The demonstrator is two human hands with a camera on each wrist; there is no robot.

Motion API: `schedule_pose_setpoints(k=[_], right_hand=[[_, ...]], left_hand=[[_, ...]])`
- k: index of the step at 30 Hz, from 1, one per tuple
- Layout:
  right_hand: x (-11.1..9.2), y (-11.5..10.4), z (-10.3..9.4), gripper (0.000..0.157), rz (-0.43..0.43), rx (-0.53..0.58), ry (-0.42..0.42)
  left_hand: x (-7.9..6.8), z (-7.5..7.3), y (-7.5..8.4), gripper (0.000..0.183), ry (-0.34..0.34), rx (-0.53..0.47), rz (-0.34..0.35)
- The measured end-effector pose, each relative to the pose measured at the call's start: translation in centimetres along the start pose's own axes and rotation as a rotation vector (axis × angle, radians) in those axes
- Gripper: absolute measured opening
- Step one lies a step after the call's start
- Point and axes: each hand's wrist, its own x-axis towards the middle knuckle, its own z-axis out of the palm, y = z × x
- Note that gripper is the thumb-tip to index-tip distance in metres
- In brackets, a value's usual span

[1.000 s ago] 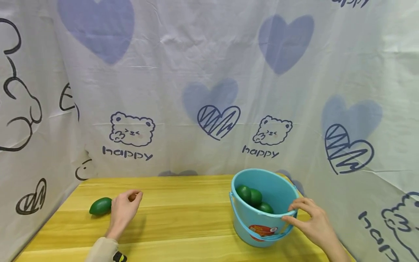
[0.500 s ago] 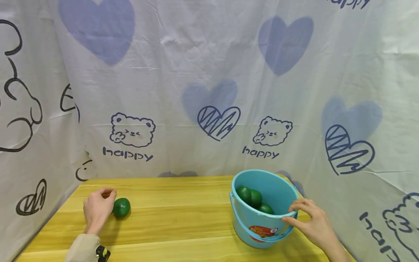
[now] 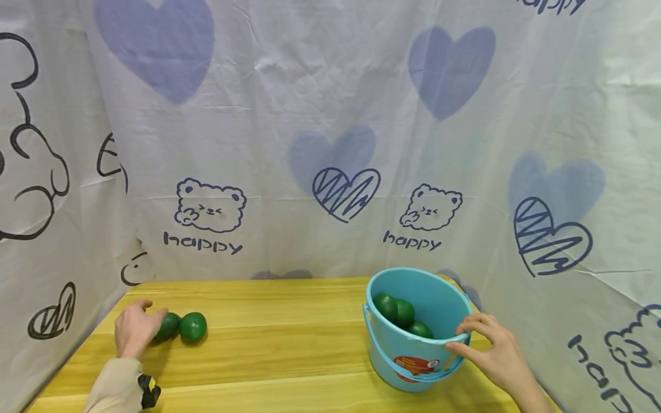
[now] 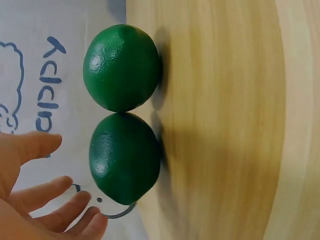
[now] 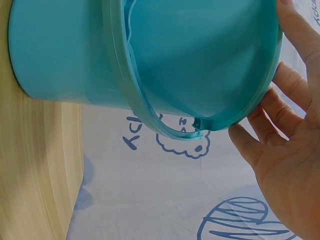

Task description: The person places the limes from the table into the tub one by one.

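Two dark green limes stand end to end on the wooden table: the left lime [image 3: 167, 328] and the right lime [image 3: 193, 328] meet in the left wrist view. My left hand [image 3: 135, 329] is beside the left lime, fingers spread and holding nothing; in its wrist view the fingertips [image 4: 54, 142] are apart from the fruit. On the right stands a light blue bucket [image 3: 395, 350], with several limes [image 3: 404, 312] inside. My right hand [image 3: 493, 350] pinches its rim, thumb outside and fingers over the edge.
The yellow wooden table [image 3: 279, 344] reaches back to a white printed curtain [image 3: 289, 241], which also hangs on both sides. The bucket's handle [image 3: 423, 376] hangs down its front, over a red label [image 3: 415, 365].
My left hand has moved left past the limes, bringing the right one and then both into sight. The right hand and bucket have stayed in place.
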Motion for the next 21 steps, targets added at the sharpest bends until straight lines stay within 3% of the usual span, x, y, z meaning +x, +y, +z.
schedule_pose_setpoints(k=[6, 15, 21], right_hand=[[0.0, -0.1, -0.1, 0.030, 0.000, -0.006, -0.001], [0.0, 0.1, 0.0, 0.030, 0.008, -0.015, -0.006], [0.0, 0.0, 0.0, 0.030, 0.004, -0.012, -0.002]], left_hand=[[0.4, 0.3, -0.4, 0.074, -0.134, 0.041, -0.062], [0.7, 0.9, -1.4, 0.070, -0.184, 0.061, -0.015], [0.9, 1.3, -1.8, 0.069, -0.187, 0.038, -0.038]])
